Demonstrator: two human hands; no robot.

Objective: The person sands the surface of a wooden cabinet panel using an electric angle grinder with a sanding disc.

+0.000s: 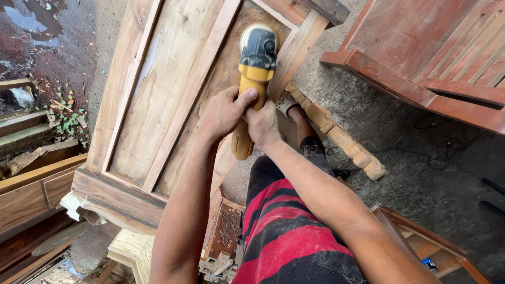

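Both hands were wrapped around a yellow and black angle grinder (pixel 251 79), so grip-wise nothing loose here. The left hand (pixel 223 113) was closed over the yellow body from the left, thumb lying across the top of it. The right hand (pixel 262 125) was clamped on the same body just below and to the right, knuckles touching the left hand. The tail end of the handle stuck out under both palms.

The grinder's round sanding disc sat flat on a recessed panel of a bare wooden door frame (pixel 158 100), up near the frame's top right corner, tucked between a diagonal-looking centre rail and the right-hand rail. The frame itself lay tilted over other timber.

Right beside the frame's right edge, a turned wooden leg (pixel 336 134) lay on the concrete ground. A reddish slatted chair piece (pixel 436 63) sat well apart at the upper right. Below the frame's lower corner there was a small carved panel (pixel 226 229), next to the person's red and black striped shorts (pixel 294 236).
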